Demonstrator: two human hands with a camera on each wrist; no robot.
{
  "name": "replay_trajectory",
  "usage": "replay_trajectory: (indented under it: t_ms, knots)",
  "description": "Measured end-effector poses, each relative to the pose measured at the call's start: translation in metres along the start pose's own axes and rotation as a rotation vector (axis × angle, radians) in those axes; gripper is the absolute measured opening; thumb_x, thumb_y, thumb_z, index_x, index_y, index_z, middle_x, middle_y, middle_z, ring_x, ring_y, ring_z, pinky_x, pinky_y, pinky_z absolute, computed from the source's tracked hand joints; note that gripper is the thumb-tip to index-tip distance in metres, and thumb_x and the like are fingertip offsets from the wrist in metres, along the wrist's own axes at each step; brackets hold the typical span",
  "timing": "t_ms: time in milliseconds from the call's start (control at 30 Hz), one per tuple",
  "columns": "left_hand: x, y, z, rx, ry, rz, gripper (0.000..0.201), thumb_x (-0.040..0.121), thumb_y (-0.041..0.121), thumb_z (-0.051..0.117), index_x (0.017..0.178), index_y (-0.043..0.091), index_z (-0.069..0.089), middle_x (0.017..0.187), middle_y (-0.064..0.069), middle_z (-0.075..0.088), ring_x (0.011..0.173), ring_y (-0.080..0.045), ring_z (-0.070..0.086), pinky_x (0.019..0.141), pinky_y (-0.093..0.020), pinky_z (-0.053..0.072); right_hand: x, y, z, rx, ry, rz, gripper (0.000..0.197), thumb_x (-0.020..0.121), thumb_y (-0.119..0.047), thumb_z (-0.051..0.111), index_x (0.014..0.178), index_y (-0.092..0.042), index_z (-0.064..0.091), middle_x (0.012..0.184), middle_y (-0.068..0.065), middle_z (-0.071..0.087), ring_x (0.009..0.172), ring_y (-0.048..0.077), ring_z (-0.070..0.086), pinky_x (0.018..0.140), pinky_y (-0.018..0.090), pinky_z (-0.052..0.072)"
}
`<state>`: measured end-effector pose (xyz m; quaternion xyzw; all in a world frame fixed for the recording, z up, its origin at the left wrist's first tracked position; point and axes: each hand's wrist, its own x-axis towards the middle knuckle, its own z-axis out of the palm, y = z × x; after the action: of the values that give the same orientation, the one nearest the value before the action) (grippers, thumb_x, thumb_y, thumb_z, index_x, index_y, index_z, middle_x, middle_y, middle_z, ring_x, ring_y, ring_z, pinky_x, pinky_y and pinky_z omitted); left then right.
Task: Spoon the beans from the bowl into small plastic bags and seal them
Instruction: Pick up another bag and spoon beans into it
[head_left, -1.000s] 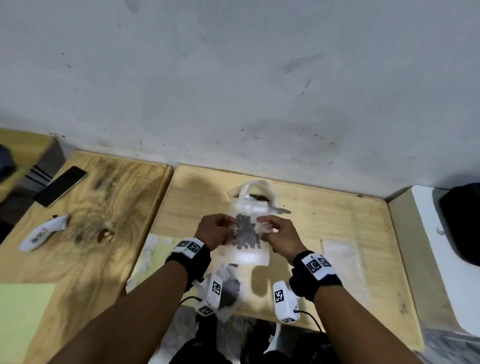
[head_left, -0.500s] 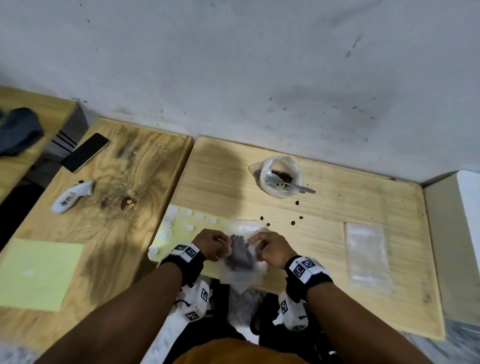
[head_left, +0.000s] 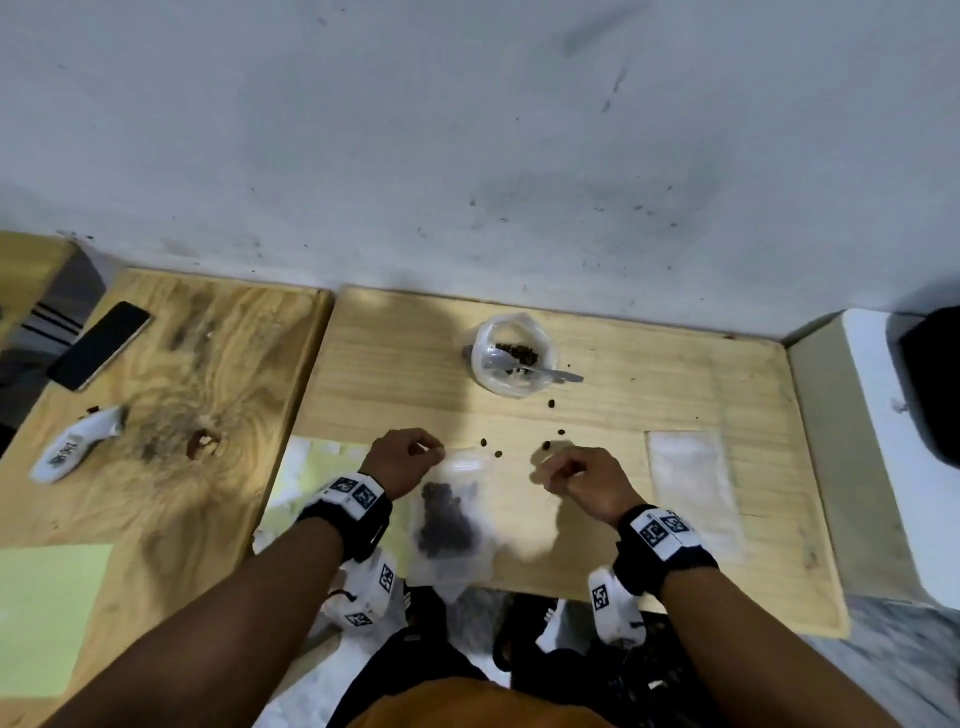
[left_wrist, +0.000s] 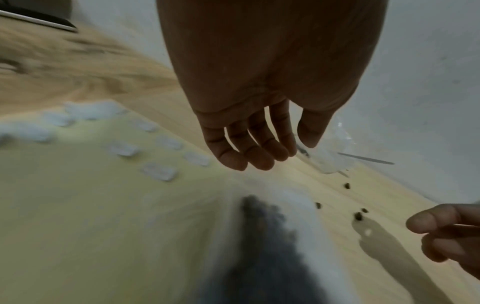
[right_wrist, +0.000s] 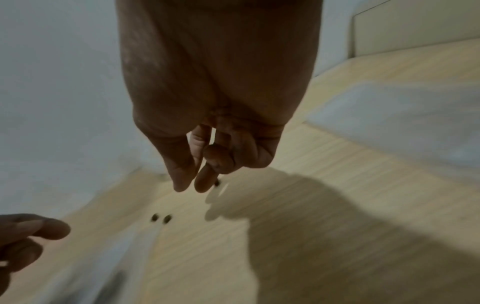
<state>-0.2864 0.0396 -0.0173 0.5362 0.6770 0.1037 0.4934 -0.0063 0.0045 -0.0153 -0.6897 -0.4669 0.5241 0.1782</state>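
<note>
A small clear bag of dark beans (head_left: 449, 519) lies flat at the near edge of the light wooden table (head_left: 405, 374); it shows blurred in the left wrist view (left_wrist: 267, 236). My left hand (head_left: 405, 460) hovers just left of the bag's top, fingers relaxed and holding nothing (left_wrist: 259, 152). My right hand (head_left: 566, 475) hangs to the bag's right, loosely curled and empty (right_wrist: 197, 181), close to a loose bean (right_wrist: 217, 183). The clear bowl (head_left: 511, 389) stands farther back with a few beans (head_left: 519, 353) and a spoon (head_left: 550, 374) in it.
Several loose beans (head_left: 491, 448) lie between the bowl and my hands. Empty clear bags (head_left: 691, 488) lie to the right. A yellow-green sheet with white bits (head_left: 322, 467) is under my left wrist. A phone (head_left: 98, 345) and a white device (head_left: 75, 447) sit on the left table.
Both hands held the filled bag up in front of the bowl, brought it down to the table's near edge, then let it go and moved apart.
</note>
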Motion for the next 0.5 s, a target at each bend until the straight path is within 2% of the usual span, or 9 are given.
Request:
replay_trajectory:
  t_ms: [67, 133, 200, 300, 367, 400, 500]
  knots:
    - [0.006, 0.022, 0.019, -0.039, -0.035, 0.019, 0.008, 0.086, 0.023, 0.068, 0.091, 0.016, 0.071, 0.077, -0.006, 0.067, 0.056, -0.016, 0.058, 0.061, -0.025, 0.051, -0.003, 0.009, -0.024, 0.014, 0.070, 0.003, 0.021, 0.079, 0.012, 0.070, 0.079, -0.010, 0.072, 0.080, -0.013, 0.066, 0.069, -0.008, 0.062, 0.062, 0.002, 0.044]
    - [0.013, 0.045, 0.044, -0.058, -0.094, 0.032, 0.007, 0.087, 0.022, 0.067, 0.089, 0.015, 0.070, 0.076, -0.004, 0.066, 0.055, -0.016, 0.057, 0.053, -0.020, 0.047, -0.005, 0.026, -0.051, 0.014, 0.170, 0.038, 0.028, 0.078, 0.005, 0.073, 0.075, -0.022, 0.071, 0.083, -0.013, 0.069, 0.082, 0.005, 0.065, 0.066, 0.006, 0.044]
    - [0.019, 0.069, 0.070, -0.079, -0.181, 0.053, 0.007, 0.089, 0.020, 0.066, 0.089, 0.014, 0.068, 0.077, -0.004, 0.064, 0.055, -0.015, 0.056, 0.045, -0.017, 0.042, -0.007, 0.045, -0.076, 0.006, 0.266, 0.097, 0.025, 0.077, -0.002, 0.076, 0.075, -0.027, 0.071, 0.089, -0.004, 0.072, 0.093, 0.017, 0.066, 0.077, 0.018, 0.046]
    - [0.025, 0.100, 0.111, -0.076, -0.320, 0.069, 0.012, 0.092, 0.022, 0.063, 0.096, 0.012, 0.068, 0.083, -0.004, 0.064, 0.060, -0.018, 0.058, 0.047, -0.018, 0.041, -0.015, 0.072, -0.106, 0.014, 0.414, 0.190, 0.024, 0.077, -0.010, 0.077, 0.076, -0.032, 0.068, 0.094, -0.002, 0.071, 0.099, 0.023, 0.067, 0.086, 0.028, 0.049]
    - [0.029, 0.118, 0.139, -0.115, -0.393, 0.019, 0.008, 0.090, 0.024, 0.063, 0.091, 0.017, 0.068, 0.085, -0.003, 0.064, 0.062, -0.020, 0.061, 0.052, -0.023, 0.043, -0.021, 0.088, -0.123, -0.011, 0.480, 0.264, 0.021, 0.077, -0.019, 0.079, 0.090, -0.030, 0.066, 0.100, -0.001, 0.068, 0.103, 0.027, 0.066, 0.086, 0.030, 0.049]
    - [0.031, 0.126, 0.153, -0.137, -0.425, -0.004, 0.006, 0.089, 0.023, 0.064, 0.088, 0.019, 0.067, 0.085, -0.003, 0.064, 0.061, -0.020, 0.062, 0.053, -0.024, 0.043, -0.022, 0.096, -0.129, -0.039, 0.494, 0.305, 0.030, 0.076, -0.024, 0.081, 0.102, -0.028, 0.066, 0.106, 0.001, 0.066, 0.105, 0.028, 0.065, 0.087, 0.032, 0.050]
    - [0.033, 0.150, 0.193, -0.203, -0.476, -0.074, 0.004, 0.089, 0.020, 0.064, 0.085, 0.019, 0.065, 0.084, -0.003, 0.060, 0.060, -0.021, 0.060, 0.053, -0.024, 0.042, -0.021, 0.120, -0.145, -0.120, 0.486, 0.395, 0.074, 0.069, -0.041, 0.086, 0.132, -0.020, 0.055, 0.129, 0.010, 0.058, 0.113, 0.031, 0.062, 0.091, 0.040, 0.053]
